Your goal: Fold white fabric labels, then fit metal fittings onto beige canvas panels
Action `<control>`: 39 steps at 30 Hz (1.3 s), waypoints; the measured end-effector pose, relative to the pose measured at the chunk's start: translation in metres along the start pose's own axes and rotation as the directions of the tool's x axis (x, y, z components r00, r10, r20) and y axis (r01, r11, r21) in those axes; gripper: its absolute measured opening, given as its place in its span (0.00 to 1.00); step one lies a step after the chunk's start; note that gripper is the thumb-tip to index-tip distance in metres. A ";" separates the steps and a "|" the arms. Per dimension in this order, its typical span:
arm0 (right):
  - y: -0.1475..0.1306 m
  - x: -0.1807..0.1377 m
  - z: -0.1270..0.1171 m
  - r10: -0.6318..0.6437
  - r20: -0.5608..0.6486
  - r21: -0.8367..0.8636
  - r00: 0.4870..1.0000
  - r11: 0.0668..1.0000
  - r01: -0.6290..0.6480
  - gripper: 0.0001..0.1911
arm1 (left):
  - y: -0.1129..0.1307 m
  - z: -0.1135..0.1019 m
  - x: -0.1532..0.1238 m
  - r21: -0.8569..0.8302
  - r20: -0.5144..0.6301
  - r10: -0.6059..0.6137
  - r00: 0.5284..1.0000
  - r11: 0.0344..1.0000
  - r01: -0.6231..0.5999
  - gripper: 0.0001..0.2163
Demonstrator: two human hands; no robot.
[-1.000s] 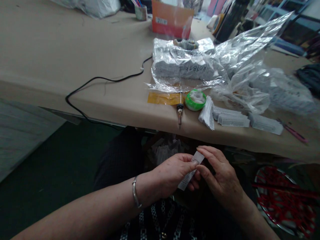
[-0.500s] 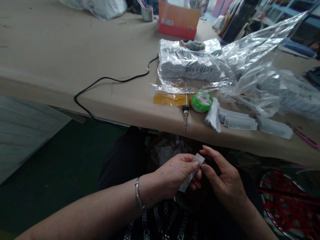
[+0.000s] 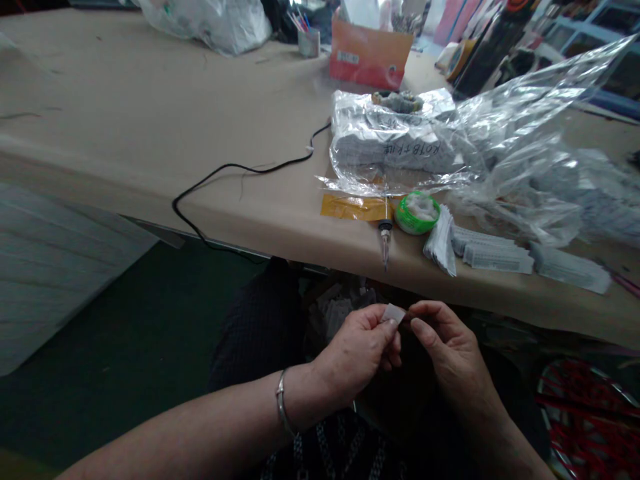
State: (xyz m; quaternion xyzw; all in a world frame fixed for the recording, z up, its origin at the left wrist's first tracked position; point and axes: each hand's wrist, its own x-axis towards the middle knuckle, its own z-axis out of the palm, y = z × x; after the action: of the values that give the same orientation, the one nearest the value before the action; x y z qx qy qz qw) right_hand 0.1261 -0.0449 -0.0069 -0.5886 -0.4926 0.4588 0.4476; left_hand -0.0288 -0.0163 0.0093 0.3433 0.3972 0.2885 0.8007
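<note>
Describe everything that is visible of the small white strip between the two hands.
The white strip looks like thin paper or a fabric label, pale, with no readable print. Only a short end shows; the rest is hidden behind the left hand, which pinches it between thumb and forefinger. The thumb and forefinger of the right hand reach its right edge; whether they grip it cannot be told. It is held over the lap, below the near edge of the table.

The left hand [image 3: 360, 353] hides most of the strip [image 3: 393, 313]; the red rack [image 3: 590, 413], perhaps a basket, runs off the corner.
</note>
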 end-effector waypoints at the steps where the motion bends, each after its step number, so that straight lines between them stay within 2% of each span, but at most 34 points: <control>1: 0.001 0.001 0.003 0.043 0.015 0.062 0.999 0.997 -0.043 0.13 | -0.001 -0.001 0.000 -0.004 -0.019 0.028 0.999 1.000 -0.028 0.10; 5: 0.004 0.005 0.017 0.159 0.087 0.251 0.983 0.952 -0.176 0.12 | -0.004 -0.003 0.000 0.003 -0.046 0.093 0.995 0.996 -0.093 0.16; 9: 0.000 0.008 0.030 0.217 0.112 0.334 0.970 0.911 -0.243 0.10 | -0.005 -0.005 -0.002 0.031 -0.054 0.113 0.992 0.993 -0.111 0.16; 14: -0.009 0.014 0.033 0.223 0.127 0.338 0.966 0.906 -0.254 0.12 | -0.004 -0.010 -0.004 0.060 -0.096 0.151 0.984 0.988 -0.145 0.15; 17: -0.013 0.022 0.034 0.181 0.071 0.315 0.981 0.929 -0.194 0.12 | 0.000 -0.016 -0.004 0.157 -0.125 0.234 0.964 0.964 -0.214 0.11; 21: -0.011 0.035 0.039 0.120 -0.001 0.290 0.993 0.950 -0.114 0.12 | 0.011 -0.026 0.000 0.361 -0.122 0.393 0.912 0.873 -0.328 0.09; 24: -0.005 0.044 0.044 0.094 -0.018 0.327 0.995 0.941 -0.083 0.13 | 0.020 -0.033 0.006 0.508 -0.107 0.482 0.870 0.778 -0.369 0.08; 34: -0.001 0.056 0.054 -0.009 -0.063 0.405 0.998 0.914 0.034 0.10 | 0.040 -0.043 0.027 0.753 -0.023 0.619 0.785 0.527 -0.394 0.10; 39: -0.002 0.059 0.056 -0.024 -0.079 0.432 0.997 0.900 0.056 0.08 | 0.045 -0.047 0.029 0.813 0.042 0.650 0.759 0.419 -0.404 0.10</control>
State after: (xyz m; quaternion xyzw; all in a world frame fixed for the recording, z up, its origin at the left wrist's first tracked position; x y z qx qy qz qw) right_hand 0.0762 0.0182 -0.0209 -0.4802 -0.3739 0.5261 0.5940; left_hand -0.0618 0.0470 0.0106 0.7192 0.4595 0.3689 0.3680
